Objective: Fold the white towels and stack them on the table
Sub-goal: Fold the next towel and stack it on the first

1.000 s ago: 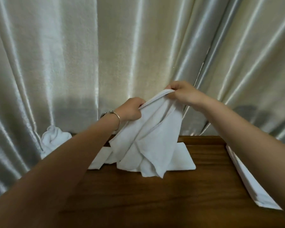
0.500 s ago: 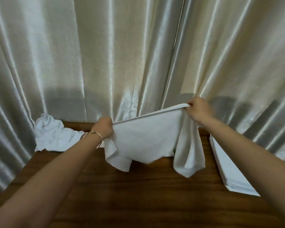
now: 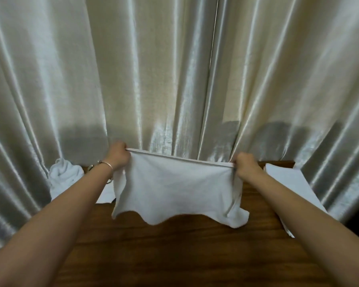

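while our left hand (image 3: 118, 156) and right hand (image 3: 244, 165) each pinch a top corner of the white towel (image 3: 177, 190), it hangs taut between them, long axis running nine to three o'clock. its loose hem floats just above bare table (image 3: 174, 255) toward six. the folded stack (image 3: 288, 183) lies at three, the crumpled towels (image 3: 63, 177) at nine.

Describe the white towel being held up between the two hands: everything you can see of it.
The white towel is plain, soft-looking cloth, spread flat and hanging like a sheet above the wooden table. Its top edge is pulled taut between the left hand and the right hand, each pinching a corner. The bottom edge hangs loose and wavy, with extra cloth bunched under the right corner.
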`<act>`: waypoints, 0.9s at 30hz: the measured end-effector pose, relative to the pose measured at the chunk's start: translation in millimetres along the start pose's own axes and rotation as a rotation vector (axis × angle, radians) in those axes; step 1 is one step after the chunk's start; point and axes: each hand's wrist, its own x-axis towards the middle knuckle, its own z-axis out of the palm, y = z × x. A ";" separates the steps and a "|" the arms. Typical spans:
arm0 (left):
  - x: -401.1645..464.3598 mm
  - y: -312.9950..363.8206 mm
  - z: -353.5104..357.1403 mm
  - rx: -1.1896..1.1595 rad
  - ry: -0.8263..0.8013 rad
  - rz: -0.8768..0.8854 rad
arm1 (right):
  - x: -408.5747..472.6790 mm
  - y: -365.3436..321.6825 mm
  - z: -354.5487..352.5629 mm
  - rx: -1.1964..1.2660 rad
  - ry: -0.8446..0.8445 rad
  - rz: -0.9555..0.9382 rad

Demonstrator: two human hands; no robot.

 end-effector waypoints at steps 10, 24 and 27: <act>-8.5 -44.8 -14.8 -0.089 0.075 -0.096 | -13.8 -0.1 39.2 0.224 0.082 0.173; -32.7 -91.1 -72.4 -0.223 -0.641 -0.015 | -17.7 33.9 -35.1 0.375 -0.041 0.116; -32.5 -95.1 -80.8 -0.273 -0.786 -0.056 | -26.5 41.0 -66.9 0.316 -0.156 0.070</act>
